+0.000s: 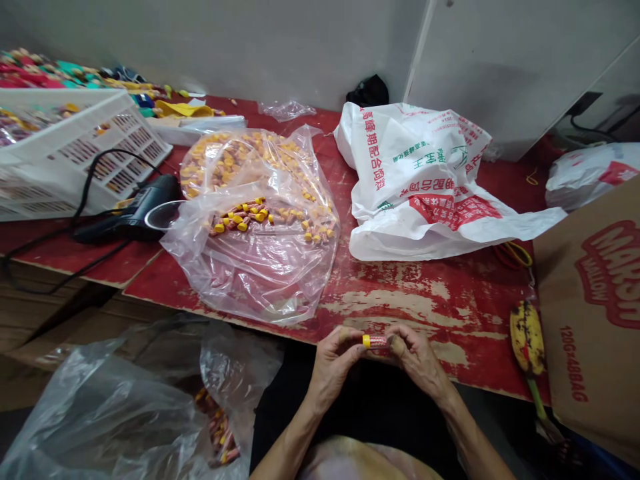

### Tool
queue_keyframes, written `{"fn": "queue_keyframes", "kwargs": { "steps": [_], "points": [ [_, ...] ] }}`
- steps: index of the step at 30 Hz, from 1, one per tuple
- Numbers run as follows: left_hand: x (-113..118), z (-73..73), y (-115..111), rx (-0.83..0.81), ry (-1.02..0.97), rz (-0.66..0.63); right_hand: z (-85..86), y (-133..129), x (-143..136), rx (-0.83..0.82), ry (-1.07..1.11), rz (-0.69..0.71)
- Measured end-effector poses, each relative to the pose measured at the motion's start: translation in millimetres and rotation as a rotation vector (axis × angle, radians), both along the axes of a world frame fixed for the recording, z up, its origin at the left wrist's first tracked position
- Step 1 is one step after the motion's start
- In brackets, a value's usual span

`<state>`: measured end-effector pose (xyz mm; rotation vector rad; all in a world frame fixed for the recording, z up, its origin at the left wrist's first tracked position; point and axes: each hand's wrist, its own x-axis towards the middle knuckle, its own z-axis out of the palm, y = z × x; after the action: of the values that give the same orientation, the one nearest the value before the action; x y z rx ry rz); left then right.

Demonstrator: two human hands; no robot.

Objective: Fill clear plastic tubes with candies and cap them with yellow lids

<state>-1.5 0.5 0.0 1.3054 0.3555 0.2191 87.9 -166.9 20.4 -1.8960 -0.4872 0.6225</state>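
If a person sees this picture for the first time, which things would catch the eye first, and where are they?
Probably the two hands at the bottom centre: the left hand and right hand pinch a small red tube with a yellow cap between them. Behind them, on the worn red table, lies a clear plastic bag full of similar yellow-capped pieces. To its right sits a white printed sack.

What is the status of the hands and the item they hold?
Left hand and right hand both pinching one small yellow-capped tube. Held at the red table edge. Nothing between.
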Motion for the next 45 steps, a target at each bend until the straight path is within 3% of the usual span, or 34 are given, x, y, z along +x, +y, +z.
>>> {"fn": "queue_keyframes", "kwargs": {
  "steps": [4, 8, 15, 20, 24, 28, 34, 38, 45],
  "points": [
    [0, -1.2, 0, -0.012, 0.001, -0.003, 3.5, 0, 0, -0.004, -0.012, 0.056],
    [0, -2.7, -1, -0.008, 0.003, -0.013, 1.5, 0, 1, -0.092, -0.069, 0.002],
    [-2, -3.2, 0, -0.015, 0.005, -0.013, 3.4, -3, 0, -0.030, -0.063, 0.073],
    [0, -3.1, 0, 0.007, 0.007, -0.007, -5.4, -3, 0, -0.047, -0.001, -0.003],
    [1, -1.8, -1, -0.001, 0.009, -0.004, 1.3, -2, -2, 0.008, 0.005, 0.017],
    [1, -1.4, -2, -0.005, 0.021, -0.006, 1.0, 1, -2, -0.047, -0.030, -0.005],
    [1, 0.7, -2, 0.011, 0.023, -0.004, 2.0, 2, -4, 0.046, 0.125, -0.011],
    [1, 3.1, -5, -0.024, 0.033, -0.013, 1.9, 5, -5, 0.005, 0.158, -0.004],
    [2, 5.7, -7, -0.027, 0.028, 0.009, -6.8, 6, -1, 0.053, 0.265, -0.142]
  ]
}}
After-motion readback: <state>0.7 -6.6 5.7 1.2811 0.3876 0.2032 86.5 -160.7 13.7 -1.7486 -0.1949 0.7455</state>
